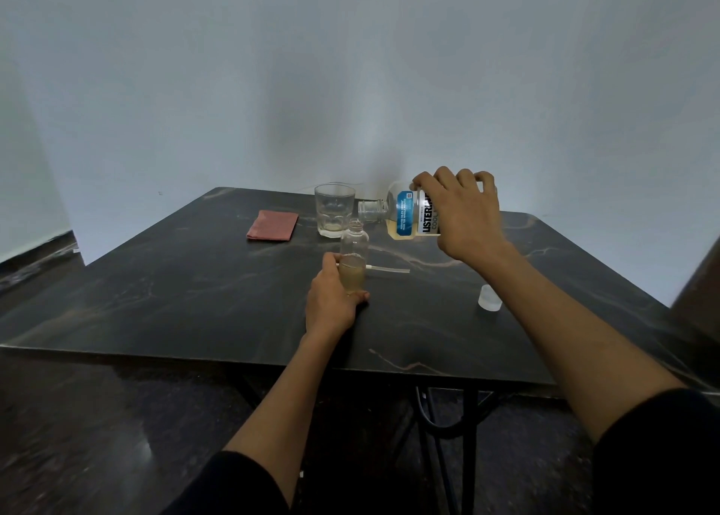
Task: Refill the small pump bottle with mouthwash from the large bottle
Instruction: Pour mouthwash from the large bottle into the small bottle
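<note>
the small pump bottle (pixel 353 259) stands upright on the table (pixel 156 281) with its neck open, pale liquid filling roughly its lower half, and the left hand (pixel 331 300) has its fingers (pixel 360 295) clamped round that lower part to steady it. above and to the right of those fingers, the large bottle (pixel 405 212) lies tipped on its side in the air, the right hand (pixel 463 212) wrapped over its body with fingers closed on it, its uncapped mouth pointing left, close to the small neck but not clearly over it. no stream is visible (so this looks like a pause in pouring or the run-up to it). the next move likely calls for lining mouth over neck and tipping slowly, as the opening is narrow. behind the left fingers lies the pump tube (pixel 387 269); a cap (pixel 490 298) sits right of them, a glass (pixel 335 210) and a red cloth (pixel 272 225) beyond
</note>
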